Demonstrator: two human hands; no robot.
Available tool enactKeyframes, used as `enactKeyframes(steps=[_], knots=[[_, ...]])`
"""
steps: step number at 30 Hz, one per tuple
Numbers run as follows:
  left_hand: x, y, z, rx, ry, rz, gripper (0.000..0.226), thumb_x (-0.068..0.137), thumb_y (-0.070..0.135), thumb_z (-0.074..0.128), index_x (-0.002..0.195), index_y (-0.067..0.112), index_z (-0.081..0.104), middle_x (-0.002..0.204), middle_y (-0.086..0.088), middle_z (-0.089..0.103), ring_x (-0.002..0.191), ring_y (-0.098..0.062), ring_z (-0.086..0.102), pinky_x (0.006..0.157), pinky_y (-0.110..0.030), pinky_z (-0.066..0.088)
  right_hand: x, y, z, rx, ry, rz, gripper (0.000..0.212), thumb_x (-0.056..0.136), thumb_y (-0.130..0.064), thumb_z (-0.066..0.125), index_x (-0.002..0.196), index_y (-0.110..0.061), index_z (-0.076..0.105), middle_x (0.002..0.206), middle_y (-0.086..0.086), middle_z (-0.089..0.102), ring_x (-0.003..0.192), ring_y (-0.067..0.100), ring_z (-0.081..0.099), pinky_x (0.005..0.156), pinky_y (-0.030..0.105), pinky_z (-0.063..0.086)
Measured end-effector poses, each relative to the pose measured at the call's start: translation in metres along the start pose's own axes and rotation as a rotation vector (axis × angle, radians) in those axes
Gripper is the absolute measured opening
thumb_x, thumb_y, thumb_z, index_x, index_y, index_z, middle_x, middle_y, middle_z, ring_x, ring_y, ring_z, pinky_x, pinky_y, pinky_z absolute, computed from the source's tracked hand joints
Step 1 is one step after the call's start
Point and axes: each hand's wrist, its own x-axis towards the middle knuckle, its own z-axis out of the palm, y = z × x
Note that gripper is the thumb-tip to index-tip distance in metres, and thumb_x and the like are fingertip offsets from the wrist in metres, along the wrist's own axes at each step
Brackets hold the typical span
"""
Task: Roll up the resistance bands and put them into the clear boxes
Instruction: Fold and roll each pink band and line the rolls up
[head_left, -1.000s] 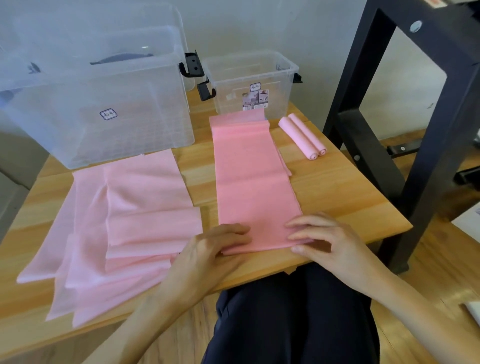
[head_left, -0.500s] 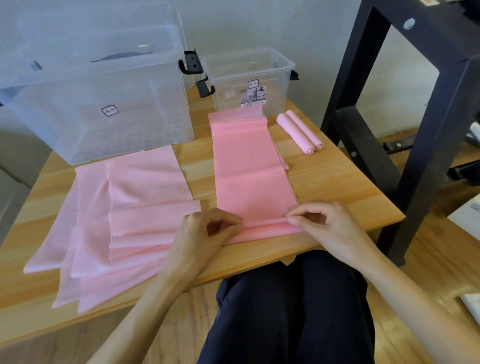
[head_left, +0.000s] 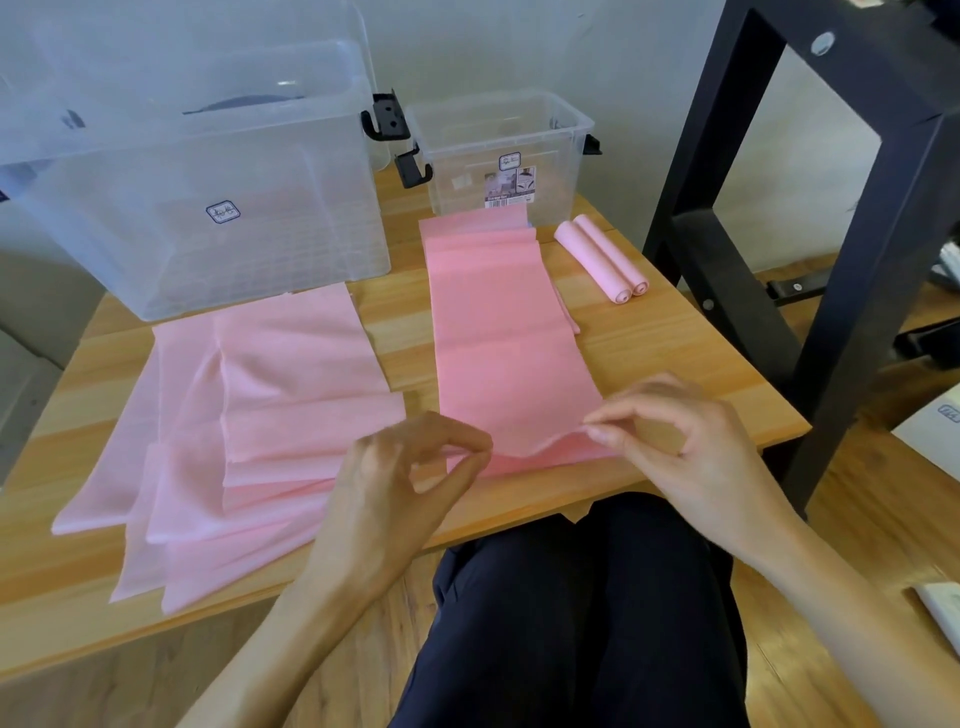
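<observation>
Right now I see both hands at the near edge of a wooden table, each pinching a corner of one pink resistance band. My left hand curls thumb and forefinger onto the band's near left corner. My right hand pinches the near right corner between thumb and fingertips. Between the two hands the band's near edge is lifted slightly off the layer beneath it.

This band lies flat in a long strip running away from me down the middle of the table, its far end touching the front of a small clear box with black side latches. Just right of that strip lie two rolled pink bands side by side, touching each other. To the left, a loose pile of flat pink bands fans out toward the table's near left edge. Behind the pile stands a large clear box. A black metal frame stands to the right of the table. Dark trousers fill the bottom of the view.
</observation>
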Motion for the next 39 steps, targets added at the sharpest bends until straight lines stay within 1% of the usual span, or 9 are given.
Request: enactKeyframes(steps=[4, 7, 11, 15, 20, 24, 29, 33, 39], knots=[[-0.022, -0.020, 0.010, 0.087, -0.066, 0.003, 0.012, 0.088, 0.024, 0.073, 0.090, 0.036, 0.074, 0.095, 0.027, 0.068, 0.090, 0.003, 0.066, 0.077, -0.025, 0.054, -0.022, 0.017, 0.017, -0.032, -0.090, 0.004, 0.019, 0.086, -0.039, 0.064, 0.095, -0.028, 0.076, 0.090, -0.019, 0.069, 0.102, 0.012, 0.058, 0.087, 0.030, 0.046], [-0.025, -0.027, 0.016, 0.115, -0.057, 0.036, 0.008, 0.088, 0.031, 0.066, 0.091, 0.037, 0.072, 0.092, 0.025, 0.066, 0.087, 0.003, 0.065, 0.071, -0.023, 0.052, -0.027, 0.026, 0.027, -0.024, -0.077, -0.006, 0.016, 0.088, -0.035, 0.064, 0.095, -0.025, 0.076, 0.091, -0.019, 0.068, 0.101, 0.013, 0.058, 0.085, 0.037, 0.050], [-0.025, -0.028, 0.020, 0.123, -0.048, 0.071, 0.014, 0.090, 0.041, 0.057, 0.094, 0.037, 0.070, 0.095, 0.024, 0.064, 0.091, 0.003, 0.063, 0.073, -0.020, 0.050, -0.029, 0.032, 0.034, -0.049, -0.047, -0.078, 0.020, 0.092, -0.033, 0.061, 0.094, -0.018, 0.074, 0.091, -0.016, 0.065, 0.095, 0.013, 0.056, 0.076, 0.031, 0.050], [-0.015, -0.032, 0.024, 0.156, -0.032, 0.088, 0.010, 0.094, 0.031, 0.063, 0.100, 0.035, 0.070, 0.101, 0.023, 0.063, 0.096, 0.002, 0.061, 0.078, -0.023, 0.050, -0.018, 0.038, 0.037, -0.092, 0.010, -0.098, 0.018, 0.093, -0.029, 0.062, 0.095, -0.015, 0.074, 0.095, -0.014, 0.068, 0.092, 0.012, 0.058, 0.080, 0.032, 0.048], [-0.015, -0.034, 0.025, 0.160, -0.030, 0.102, 0.011, 0.091, 0.021, 0.070, 0.097, 0.029, 0.074, 0.101, 0.023, 0.064, 0.099, 0.001, 0.060, 0.079, -0.024, 0.052, -0.020, 0.039, 0.038, -0.102, 0.022, -0.080, 0.015, 0.090, -0.025, 0.065, 0.095, -0.016, 0.076, 0.099, -0.015, 0.068, 0.099, 0.012, 0.058, 0.085, 0.030, 0.047], [-0.017, -0.035, 0.023, 0.161, -0.031, 0.106, 0.010, 0.092, 0.025, 0.068, 0.098, 0.029, 0.074, 0.101, 0.024, 0.062, 0.101, 0.003, 0.056, 0.079, -0.016, 0.047, -0.023, 0.043, 0.038, -0.097, 0.018, -0.068, 0.025, 0.094, -0.034, 0.059, 0.096, -0.016, 0.076, 0.104, -0.016, 0.066, 0.103, 0.009, 0.054, 0.088, 0.026, 0.045], [-0.016, -0.030, 0.022, 0.068, -0.063, 0.029, 0.009, 0.093, 0.026, 0.066, 0.094, 0.033, 0.073, 0.095, 0.017, 0.062, 0.096, -0.008, 0.060, 0.077, -0.013, 0.044, -0.018, 0.038, 0.042, -0.155, 0.050, 0.002, 0.038, 0.093, -0.045, 0.049, 0.085, -0.015, 0.072, 0.089, -0.012, 0.057, 0.091, 0.014, 0.047, 0.083, 0.027, 0.039], [-0.014, -0.030, 0.021, 0.004, -0.035, -0.029, 0.008, 0.091, 0.026, 0.069, 0.091, 0.031, 0.075, 0.090, 0.017, 0.066, 0.091, -0.008, 0.063, 0.075, -0.013, 0.046, -0.016, 0.036, 0.043, -0.148, 0.062, 0.089, 0.036, 0.088, -0.050, 0.058, 0.079, -0.017, 0.067, 0.085, -0.010, 0.054, 0.089, 0.012, 0.044, 0.079, 0.029, 0.041], [-0.015, -0.028, 0.021, -0.017, -0.012, -0.057, 0.005, 0.088, 0.029, 0.071, 0.086, 0.031, 0.075, 0.084, 0.017, 0.066, 0.086, -0.008, 0.062, 0.072, -0.013, 0.044, -0.013, 0.032, 0.041, -0.181, 0.026, 0.146, 0.043, 0.079, -0.061, 0.055, 0.070, -0.019, 0.062, 0.080, -0.007, 0.053, 0.086, 0.010, 0.043, 0.080, 0.029, 0.040]])
